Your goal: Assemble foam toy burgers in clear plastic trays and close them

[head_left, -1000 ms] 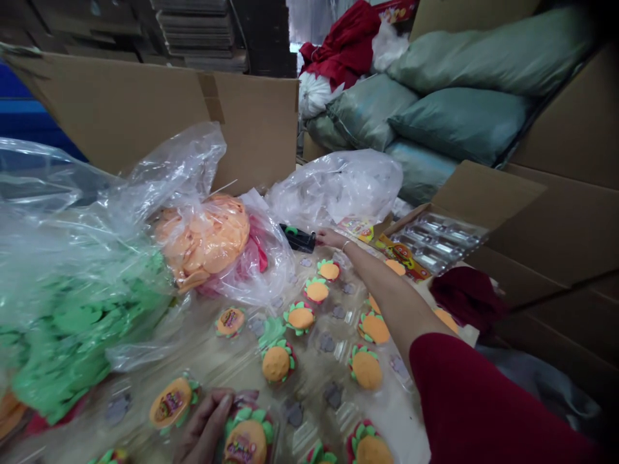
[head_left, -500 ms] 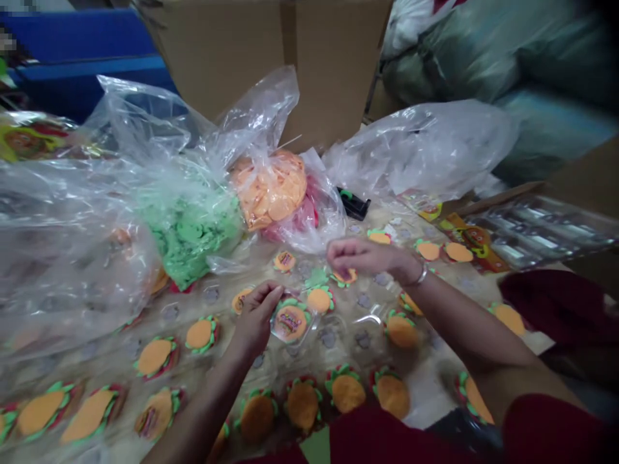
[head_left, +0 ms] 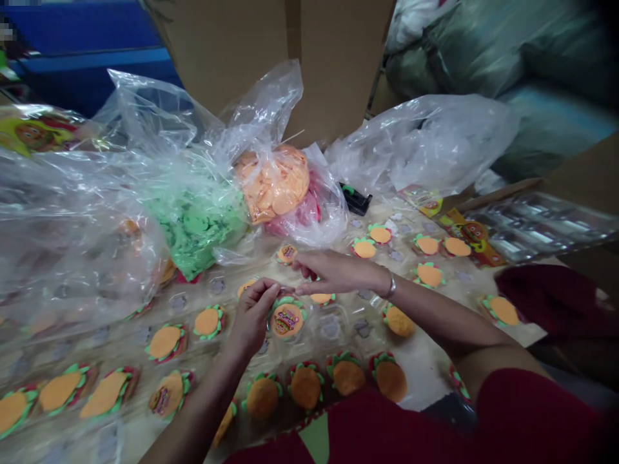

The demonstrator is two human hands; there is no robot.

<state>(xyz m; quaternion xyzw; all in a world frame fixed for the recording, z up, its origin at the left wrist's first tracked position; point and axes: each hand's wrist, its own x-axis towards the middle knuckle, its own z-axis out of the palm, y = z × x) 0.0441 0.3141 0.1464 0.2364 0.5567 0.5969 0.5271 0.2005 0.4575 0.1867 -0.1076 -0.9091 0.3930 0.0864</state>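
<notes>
Many orange foam burger toys with green frills lie in clear blister trays over the table (head_left: 430, 380). My left hand (head_left: 254, 314) pinches the edge of one labelled burger toy (head_left: 286, 319) in its clear shell. My right hand (head_left: 329, 272) reaches in from the right just above that toy, fingers stretched out and close together, thumb under them; I cannot make out anything in it. A bracelet sits on that wrist.
Clear bags of green foam pieces (head_left: 196, 222) and orange discs (head_left: 273, 183) crowd the back left. An empty-looking clear bag (head_left: 425, 142) and a black tool (head_left: 355, 198) lie behind. Cardboard boxes (head_left: 271, 45) stand at the back, clear trays (head_left: 541, 225) at right.
My right hand drew back from the black tool at the far side and came left, down to the labelled toy. My left hand moved up to hold that toy. The view tilted down.
</notes>
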